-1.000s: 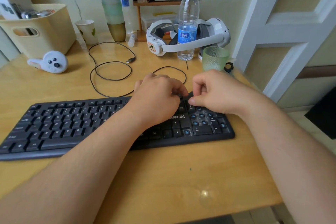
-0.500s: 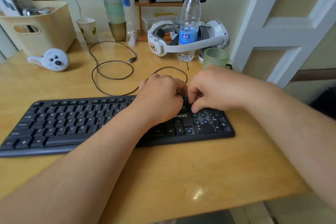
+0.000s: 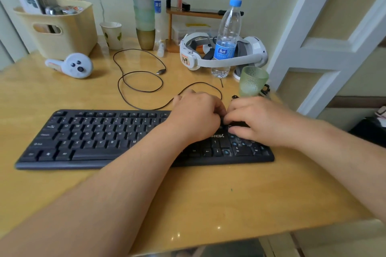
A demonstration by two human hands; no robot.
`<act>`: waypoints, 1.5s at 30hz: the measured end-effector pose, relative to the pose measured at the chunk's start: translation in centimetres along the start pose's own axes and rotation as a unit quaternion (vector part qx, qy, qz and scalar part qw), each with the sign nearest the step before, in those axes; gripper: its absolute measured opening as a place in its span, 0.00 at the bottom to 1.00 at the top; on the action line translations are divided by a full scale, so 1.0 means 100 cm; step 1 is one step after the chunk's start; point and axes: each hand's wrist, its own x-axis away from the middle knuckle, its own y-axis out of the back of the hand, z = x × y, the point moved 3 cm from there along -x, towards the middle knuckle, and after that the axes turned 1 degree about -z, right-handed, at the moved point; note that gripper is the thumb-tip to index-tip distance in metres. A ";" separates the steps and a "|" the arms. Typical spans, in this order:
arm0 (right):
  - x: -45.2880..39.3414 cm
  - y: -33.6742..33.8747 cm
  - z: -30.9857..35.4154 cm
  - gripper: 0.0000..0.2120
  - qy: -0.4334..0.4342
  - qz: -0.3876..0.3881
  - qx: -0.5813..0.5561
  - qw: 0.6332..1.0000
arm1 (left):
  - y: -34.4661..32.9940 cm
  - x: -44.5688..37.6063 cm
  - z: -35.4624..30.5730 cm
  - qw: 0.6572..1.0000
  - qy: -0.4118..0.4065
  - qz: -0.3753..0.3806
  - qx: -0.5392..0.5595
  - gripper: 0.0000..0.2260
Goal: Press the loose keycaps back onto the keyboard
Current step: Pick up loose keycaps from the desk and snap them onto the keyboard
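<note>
Hands meet over the right part of the black keyboard (image 3: 100, 137), which lies flat on the wooden desk (image 3: 208, 204). The left hand (image 3: 196, 117) rests on the keys left of the numeric pad, fingers curled down; whether it pinches a keycap I cannot tell, because the fingertips are hidden. The right hand (image 3: 257, 121) lies on the numeric pad, its fingers bent and pressing downward on that block, and the knuckles of both hands nearly touch. Compared with half a second ago, the right hand has come lower and flatter onto the keyboard, while the left hand has stayed almost in the same place. Several open sockets with blue stems (image 3: 226, 151) show on the keyboard near its front right corner, just under the right hand. One small dark keycap (image 3: 234, 96) lies on the desk behind the keyboard, just beyond the right hand. Farther behind the keyboard stand a green textured glass (image 3: 251, 80), a water bottle (image 3: 226, 37) and a white headset (image 3: 252, 52). The keyboard's cable (image 3: 137, 81) loops on the desk behind it. A white controller (image 3: 77, 65) and a cream basket (image 3: 62, 31) stand behind the keyboard's left end.
</note>
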 end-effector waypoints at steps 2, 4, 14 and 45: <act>0.000 0.000 -0.003 0.10 -0.014 0.000 -0.032 0.999 | 0.000 0.000 -0.001 1.000 -0.005 0.002 -0.002 0.17; -0.001 -0.002 -0.004 0.09 -0.024 -0.003 -0.048 0.999 | 0.001 0.000 -0.001 1.000 -0.007 0.003 -0.005 0.17; 0.008 -0.001 -0.013 0.09 -0.116 -0.022 -0.179 0.977 | 0.003 0.000 0.000 1.000 -0.009 0.016 0.005 0.19; -0.011 0.010 0.015 0.03 -0.226 0.065 -0.085 0.968 | 0.005 0.001 0.001 1.000 0.000 0.024 0.007 0.21</act>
